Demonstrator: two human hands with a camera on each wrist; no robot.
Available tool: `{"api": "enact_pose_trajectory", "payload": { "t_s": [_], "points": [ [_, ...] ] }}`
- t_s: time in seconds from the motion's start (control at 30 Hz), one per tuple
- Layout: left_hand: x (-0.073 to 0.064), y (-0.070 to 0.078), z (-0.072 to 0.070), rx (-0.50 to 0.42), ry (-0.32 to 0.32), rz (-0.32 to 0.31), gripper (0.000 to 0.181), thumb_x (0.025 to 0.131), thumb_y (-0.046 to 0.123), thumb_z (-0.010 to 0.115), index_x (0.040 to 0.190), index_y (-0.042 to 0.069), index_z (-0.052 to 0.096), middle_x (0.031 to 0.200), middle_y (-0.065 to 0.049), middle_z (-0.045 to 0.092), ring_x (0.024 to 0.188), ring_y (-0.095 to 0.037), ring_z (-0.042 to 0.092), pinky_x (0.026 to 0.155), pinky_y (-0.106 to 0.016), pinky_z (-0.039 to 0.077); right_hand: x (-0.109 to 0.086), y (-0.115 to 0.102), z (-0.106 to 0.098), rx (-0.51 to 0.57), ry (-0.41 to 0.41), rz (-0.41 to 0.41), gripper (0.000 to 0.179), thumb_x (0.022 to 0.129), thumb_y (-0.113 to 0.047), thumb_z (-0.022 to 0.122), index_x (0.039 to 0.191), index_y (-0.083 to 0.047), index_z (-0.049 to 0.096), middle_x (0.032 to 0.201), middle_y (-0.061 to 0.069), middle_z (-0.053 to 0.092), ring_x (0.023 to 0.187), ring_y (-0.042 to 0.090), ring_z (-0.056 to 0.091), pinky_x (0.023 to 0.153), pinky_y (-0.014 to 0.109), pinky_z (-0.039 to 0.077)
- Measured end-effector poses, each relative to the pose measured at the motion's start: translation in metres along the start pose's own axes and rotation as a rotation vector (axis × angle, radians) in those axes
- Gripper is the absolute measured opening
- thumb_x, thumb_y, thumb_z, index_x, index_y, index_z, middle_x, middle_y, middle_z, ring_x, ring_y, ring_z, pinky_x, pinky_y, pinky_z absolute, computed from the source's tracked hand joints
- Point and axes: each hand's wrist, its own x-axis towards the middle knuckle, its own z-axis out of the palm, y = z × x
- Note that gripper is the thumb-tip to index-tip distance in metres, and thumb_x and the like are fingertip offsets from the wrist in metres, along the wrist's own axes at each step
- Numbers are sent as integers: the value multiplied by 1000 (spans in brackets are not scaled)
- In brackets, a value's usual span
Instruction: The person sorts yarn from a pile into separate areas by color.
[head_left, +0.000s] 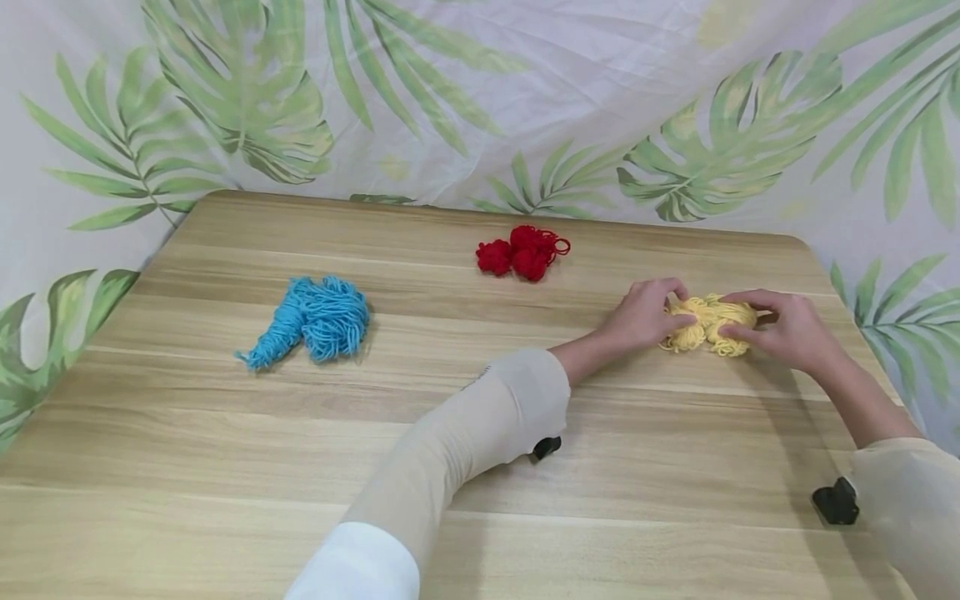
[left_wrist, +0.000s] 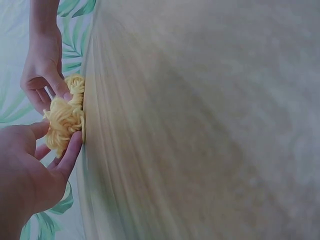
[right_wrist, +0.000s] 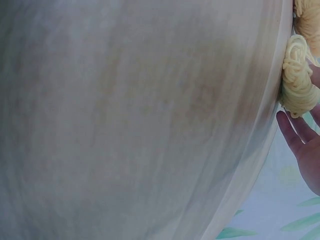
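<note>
A bundle of yellow yarn, two bunched lobes side by side, lies on the right part of the table. My left hand grips its left lobe between thumb and fingers. Around the right lobe, my right hand has its thumb at the near side and forefinger over the far side. In the left wrist view both hands meet at the yellow yarn, the left hand nearer the camera. The right wrist view catches loops of the yarn beside the right hand's fingers.
Red yarn in small clumps lies near the table's back edge. A blue yarn bundle with a twisted tail sits to the left. The wooden table ends at a leaf-printed cloth behind.
</note>
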Motion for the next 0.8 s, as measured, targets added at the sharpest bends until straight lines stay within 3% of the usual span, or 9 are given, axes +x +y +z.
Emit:
{"api": "enact_pose_trajectory", "payload": {
  "t_s": [0.3, 0.8],
  "points": [
    [0, 1, 0, -14, -69, 11, 36, 93, 19, 77, 128, 13, 71, 107, 3, 67, 94, -4, 58, 72, -13, 45, 0, -2, 0, -13, -5, 24, 38, 80, 6, 85, 116, 9, 72, 115, 35, 68, 89, -22, 50, 70, 3, 47],
    [-3, 3, -7, -17, -103, -6, 39, 93, 18, 80, 129, 12, 69, 103, 2, 67, 93, -7, 59, 73, -14, 44, 2, -2, -1, -6, -17, 28, 39, 79, 9, 84, 116, 10, 72, 116, 36, 68, 86, -19, 53, 69, 3, 48]
  ]
}}
